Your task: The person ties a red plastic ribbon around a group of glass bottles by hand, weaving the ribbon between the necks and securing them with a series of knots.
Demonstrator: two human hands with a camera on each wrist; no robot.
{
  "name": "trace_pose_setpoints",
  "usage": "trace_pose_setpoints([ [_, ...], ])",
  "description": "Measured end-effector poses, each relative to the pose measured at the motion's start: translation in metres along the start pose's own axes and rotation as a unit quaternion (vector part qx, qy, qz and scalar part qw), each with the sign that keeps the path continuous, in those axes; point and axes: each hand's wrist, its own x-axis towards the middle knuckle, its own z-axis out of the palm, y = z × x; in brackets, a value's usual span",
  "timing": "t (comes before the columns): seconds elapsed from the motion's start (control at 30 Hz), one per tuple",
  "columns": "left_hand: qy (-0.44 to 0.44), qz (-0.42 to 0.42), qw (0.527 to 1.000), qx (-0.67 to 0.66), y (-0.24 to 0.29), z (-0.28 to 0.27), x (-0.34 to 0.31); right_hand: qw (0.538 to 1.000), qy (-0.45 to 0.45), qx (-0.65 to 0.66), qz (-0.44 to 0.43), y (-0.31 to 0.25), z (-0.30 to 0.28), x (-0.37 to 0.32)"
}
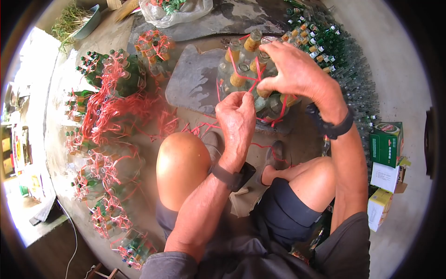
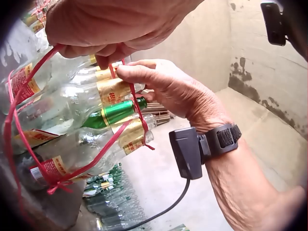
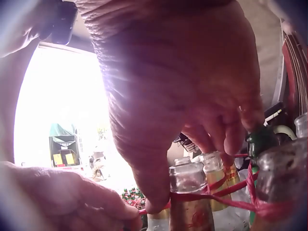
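A bare concrete floor (image 1: 409, 83) was seen throughout, lit hard by daylight from a bright opening (image 1: 28, 93) at nine o'clock. A grey slab (image 1: 195, 79) was laid towards twelve o'clock. Tied bottle bundles (image 1: 116, 74) were ranged from ten round to seven o'clock, and loose bottles (image 1: 344, 60) were stood in rows at two o'clock. A green carton (image 1: 385, 142), a white box (image 1: 384, 176) and a yellow box (image 1: 378, 209) were set together at three to four o'clock. A stained plaster wall (image 2: 269, 72) was shown in the left wrist view.

Clear, gold-labelled glass bottles (image 1: 238, 80) upright in a cluster, red string (image 1: 233, 63) taut round their necks
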Motion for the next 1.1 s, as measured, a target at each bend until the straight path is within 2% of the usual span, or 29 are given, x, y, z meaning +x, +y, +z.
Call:
trace_pose_setpoints([
  [0.07,-0.009,-0.006,1.000,0.012,0.001,-0.002,-0.001,1.000,0.011,-0.002,0.016,-0.003,0.017,-0.009],
  [0.13,-0.010,-0.006,1.000,0.008,0.002,-0.003,-0.001,0.993,0.111,0.016,0.034,-0.005,0.027,-0.013],
  [0.23,-0.003,0.023,0.999,0.022,0.006,-0.006,-0.002,0.991,0.107,0.060,0.053,-0.008,0.029,-0.016],
  [0.4,-0.004,0.059,0.998,0.031,0.006,-0.016,0.000,0.988,0.128,0.050,0.063,-0.008,0.038,-0.014],
  [0.47,-0.008,0.084,0.995,0.059,0.007,-0.020,-0.001,0.980,0.185,0.057,0.045,-0.007,0.043,-0.015],
  [0.7,-0.033,0.091,0.992,0.076,0.015,-0.029,-0.001,0.979,0.180,0.067,0.062,-0.010,0.045,-0.015],
  [0.8,-0.042,0.119,0.985,0.114,0.026,-0.031,0.000,0.978,0.192,0.062,0.062,-0.010,0.049,-0.016],
  [0.93,-0.082,0.151,0.968,0.180,0.053,-0.034,0.011,0.980,0.177,0.063,0.073,-0.008,0.050,-0.014],
  [1.03,-0.136,0.140,0.958,0.212,0.070,-0.036,0.019,0.982,0.158,0.069,0.082,-0.008,0.051,-0.015],
  [1.1,-0.168,0.199,0.932,0.252,0.073,-0.040,0.035,0.982,0.157,0.066,0.088,-0.009,0.050,-0.016],
])
